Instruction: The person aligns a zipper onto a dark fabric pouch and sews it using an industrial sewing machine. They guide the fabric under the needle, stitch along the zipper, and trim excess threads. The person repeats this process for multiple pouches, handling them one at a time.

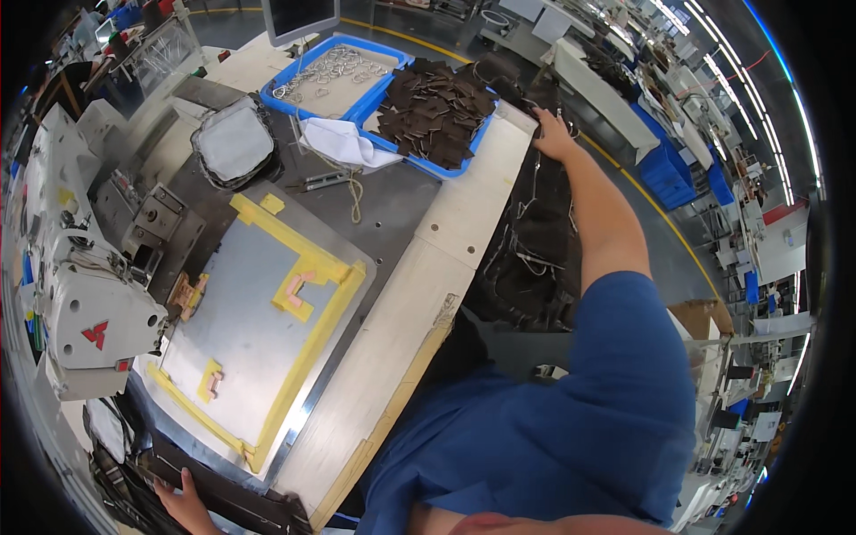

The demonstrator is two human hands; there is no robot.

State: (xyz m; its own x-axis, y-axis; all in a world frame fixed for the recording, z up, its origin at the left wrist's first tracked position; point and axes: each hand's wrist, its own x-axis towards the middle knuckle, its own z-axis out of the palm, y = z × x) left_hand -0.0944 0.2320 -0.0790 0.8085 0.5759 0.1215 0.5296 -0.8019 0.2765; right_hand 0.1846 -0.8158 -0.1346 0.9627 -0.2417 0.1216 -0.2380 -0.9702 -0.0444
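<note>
At the lower left my left hand lies against dark fabric pieces beside the machine bed, with two fingers showing spread apart. My right arm stretches far forward past the table's right edge. There my right hand touches a pile of dark fabric pieces with light cords, its fingers apart. Between the hands lies a flat metal plate edged with yellow tape, with small pink and yellow guide blocks on it.
A white sewing machine head stands left of the plate. Behind are a blue tray of metal rings, a blue tray of dark fabric patches, a white cloth, tweezers and a stack of pale padded pieces.
</note>
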